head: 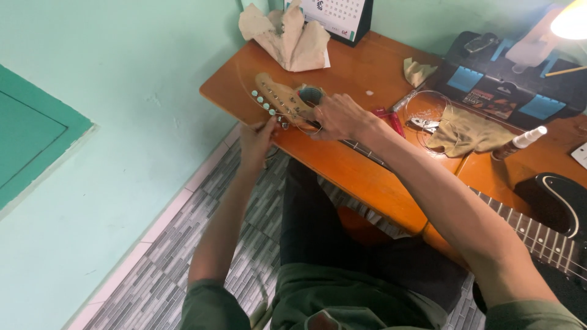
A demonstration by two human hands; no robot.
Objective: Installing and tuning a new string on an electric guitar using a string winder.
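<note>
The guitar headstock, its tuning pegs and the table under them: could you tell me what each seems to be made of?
The headstock looks like pale wood, with a light tan, smooth face. The tuning pegs seem to be metal: small, silvery and shiny. The table looks like orange-brown wood or wood-look laminate with a glossy finish; light reflects off it, and the look leaves the core open.

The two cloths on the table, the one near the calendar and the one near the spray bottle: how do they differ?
The cloth near the calendar is pale beige, while the cloth near the spray bottle is darker olive-tan. The first is bunched and stands up in peaks; the second lies flatter, draped on the orange table. The first sits at the far edge, the second beside a coil of wire. Both are crumpled, and no hand touches them.
</note>
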